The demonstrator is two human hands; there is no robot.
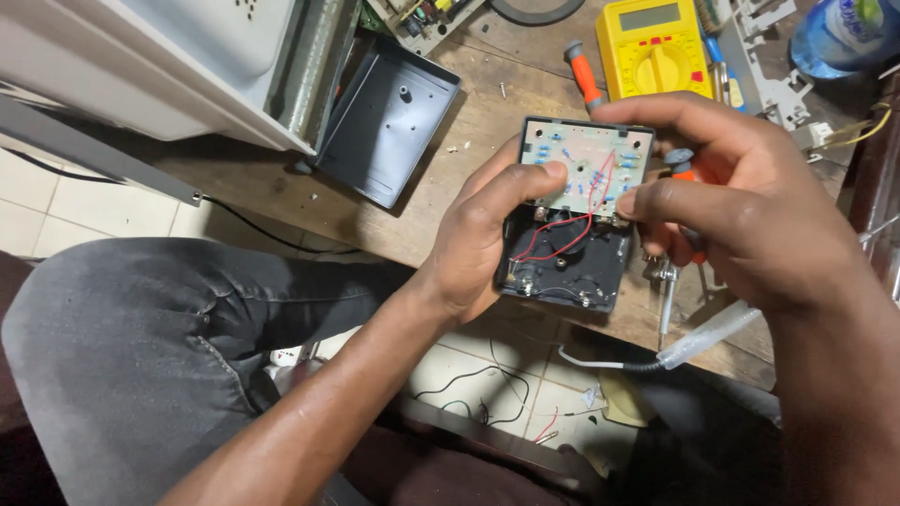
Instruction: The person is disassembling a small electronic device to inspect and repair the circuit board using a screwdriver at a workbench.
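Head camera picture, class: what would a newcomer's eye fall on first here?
At the centre, the left hand and right hand hold an opened black device, its pale circuit board tilted up with red wires trailing. Behind it, on the wooden workbench, lies a bright yellow multimeter.

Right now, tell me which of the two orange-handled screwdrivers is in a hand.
The screwdriver tucked in the right hand, behind the opened device. The other screwdriver lies untouched on the wooden table, beside the yellow multimeter.
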